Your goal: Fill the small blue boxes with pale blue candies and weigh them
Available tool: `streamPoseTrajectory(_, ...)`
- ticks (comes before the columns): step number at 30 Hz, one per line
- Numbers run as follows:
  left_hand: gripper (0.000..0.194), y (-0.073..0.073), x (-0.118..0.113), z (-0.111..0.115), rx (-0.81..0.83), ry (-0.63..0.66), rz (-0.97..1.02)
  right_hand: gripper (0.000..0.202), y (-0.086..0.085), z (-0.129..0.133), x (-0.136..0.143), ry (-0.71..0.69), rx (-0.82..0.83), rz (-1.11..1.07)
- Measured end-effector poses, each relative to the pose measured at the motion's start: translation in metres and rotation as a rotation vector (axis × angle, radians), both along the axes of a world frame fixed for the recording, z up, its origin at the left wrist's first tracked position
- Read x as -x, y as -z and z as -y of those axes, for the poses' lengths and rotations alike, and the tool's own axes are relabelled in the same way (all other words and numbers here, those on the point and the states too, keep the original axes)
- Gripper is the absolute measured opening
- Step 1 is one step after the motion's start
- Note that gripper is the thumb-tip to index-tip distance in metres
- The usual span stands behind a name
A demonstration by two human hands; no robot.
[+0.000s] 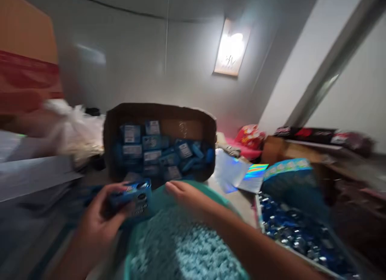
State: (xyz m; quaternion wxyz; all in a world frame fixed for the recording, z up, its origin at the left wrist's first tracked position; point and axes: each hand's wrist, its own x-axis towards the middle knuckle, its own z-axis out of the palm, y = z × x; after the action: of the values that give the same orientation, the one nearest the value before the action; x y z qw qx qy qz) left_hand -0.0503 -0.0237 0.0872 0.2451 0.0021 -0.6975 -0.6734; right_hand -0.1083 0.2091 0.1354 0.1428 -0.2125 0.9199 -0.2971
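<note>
Left hand (101,217) is pinching the blue box (141,197) near the green tub (211,192); can't tell right hand's (188,195) grip. Keeping finger pressure light and even should avoid denting it.

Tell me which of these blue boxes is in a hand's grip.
The blue box held in the left hand, in front of the open carton. The other blue boxes I can make out lie inside that carton.
</note>
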Motion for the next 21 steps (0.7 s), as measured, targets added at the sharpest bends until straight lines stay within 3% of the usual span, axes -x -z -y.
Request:
streamPoseTrajectory(4,0.053,-0.016,-0.02,0.042,-0.015,0.021,0.17,0.047,0.022,0.013,0.0,-0.244,-0.138,0.088)
streamPoseTrajectory(8,0.049,-0.012,-0.028,0.059,-0.178,0.009,0.145,0.073,0.039,0.025,-0.021,-0.422,-0.229,-0.009)
streamPoseTrajectory(14,0.052,0.004,-0.029,0.074,-0.08,0.022,0.156,0.065,0.04,0.015,-0.027,-0.497,-0.251,0.009)
streamPoseTrajectory(21,0.046,0.016,-0.022,0.063,0.025,0.123,0.227,0.05,0.046,0.014,-0.024,-0.518,-0.286,0.056)
